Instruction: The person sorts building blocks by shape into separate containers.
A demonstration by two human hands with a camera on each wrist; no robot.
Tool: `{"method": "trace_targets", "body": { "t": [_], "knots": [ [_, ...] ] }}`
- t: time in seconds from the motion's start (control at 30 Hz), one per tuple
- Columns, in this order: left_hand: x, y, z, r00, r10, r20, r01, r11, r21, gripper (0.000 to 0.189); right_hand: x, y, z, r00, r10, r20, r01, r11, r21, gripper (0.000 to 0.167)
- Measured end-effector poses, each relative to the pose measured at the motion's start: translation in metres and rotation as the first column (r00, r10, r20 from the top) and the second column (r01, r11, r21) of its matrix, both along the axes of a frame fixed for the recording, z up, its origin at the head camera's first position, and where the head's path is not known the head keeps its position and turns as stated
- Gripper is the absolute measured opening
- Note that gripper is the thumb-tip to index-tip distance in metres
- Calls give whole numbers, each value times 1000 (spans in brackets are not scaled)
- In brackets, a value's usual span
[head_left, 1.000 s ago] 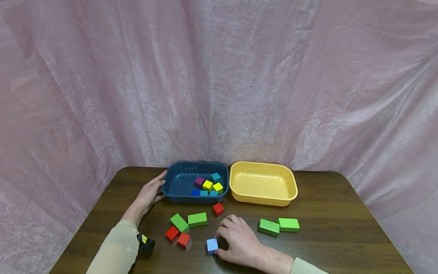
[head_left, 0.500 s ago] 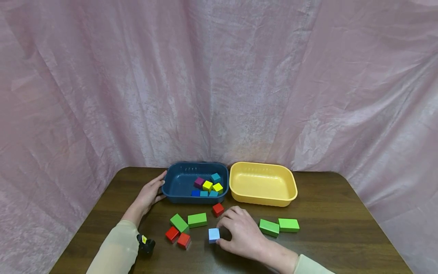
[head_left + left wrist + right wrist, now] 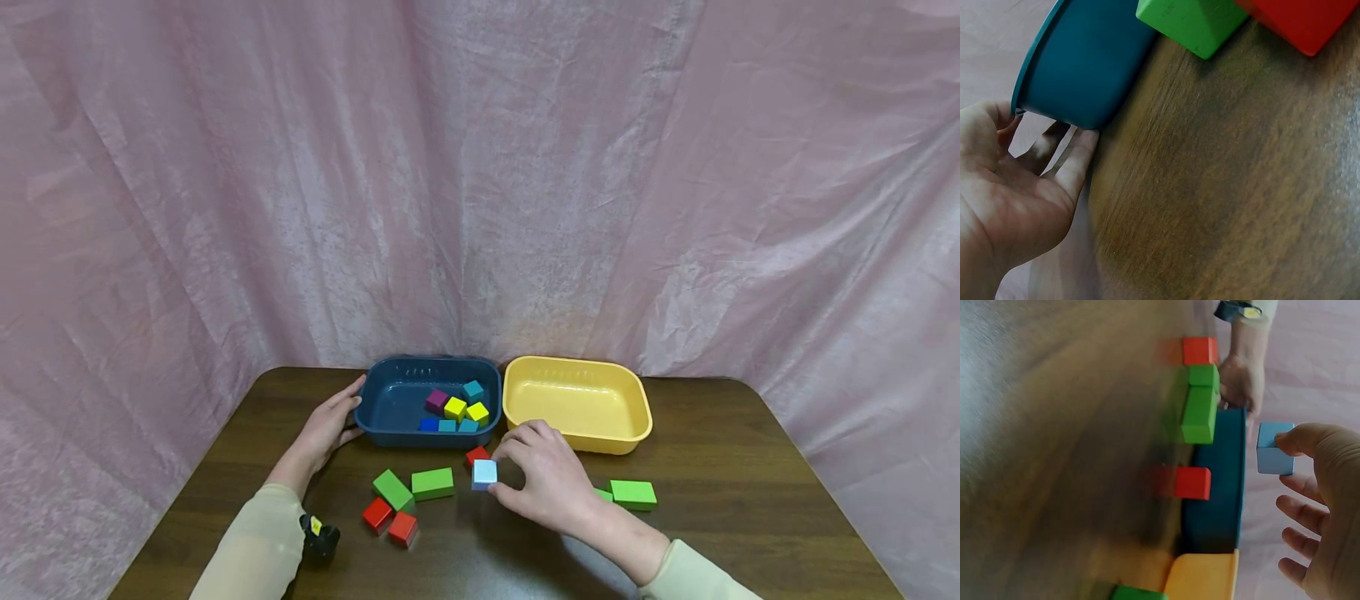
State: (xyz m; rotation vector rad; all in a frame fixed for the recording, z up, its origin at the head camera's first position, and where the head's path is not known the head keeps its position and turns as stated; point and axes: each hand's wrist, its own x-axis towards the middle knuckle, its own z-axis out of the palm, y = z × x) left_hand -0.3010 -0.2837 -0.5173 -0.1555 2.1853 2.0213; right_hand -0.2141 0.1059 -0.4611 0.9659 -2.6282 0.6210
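My right hand (image 3: 551,479) pinches a light blue cube (image 3: 484,474) between thumb and fingertips. In the right wrist view the cube (image 3: 1275,449) is raised off the table, and the other fingers spread loosely below it. My left hand (image 3: 326,425) touches the left end of a dark blue bin (image 3: 427,437) with fairly straight fingers. The left wrist view has those fingertips against the outer wall of the bin (image 3: 1085,69). Inside the bin lie purple, yellow, teal and blue cubes. A red cube (image 3: 477,456) sits in front of it, partly behind the held cube.
A yellow bin (image 3: 577,439) stands right of the blue one. Green blocks (image 3: 432,483) and two red cubes (image 3: 402,528) lie at the front left. Another green block (image 3: 633,495) lies at the right, with one beside it mostly hidden by my right hand. A pink curtain (image 3: 480,183) hangs behind.
My right hand has lifted the light blue cube off the table and carried it away from me and slightly right, towards the bins. The left hand has stayed at the blue bin.
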Motion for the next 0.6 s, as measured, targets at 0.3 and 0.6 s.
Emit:
{"method": "trace_targets", "body": {
  "t": [0.3,0.6],
  "knots": [
    [0,0,0,1000,-10,-7,10,1000,-3,52,-9,5,9,999,-31,-39,29,998,-52,30],
    [1,0,0,1000,-7,-6,7,1000,7,52,-18,5,12,997,-47,-56,43,996,-72,26]
  ]
}}
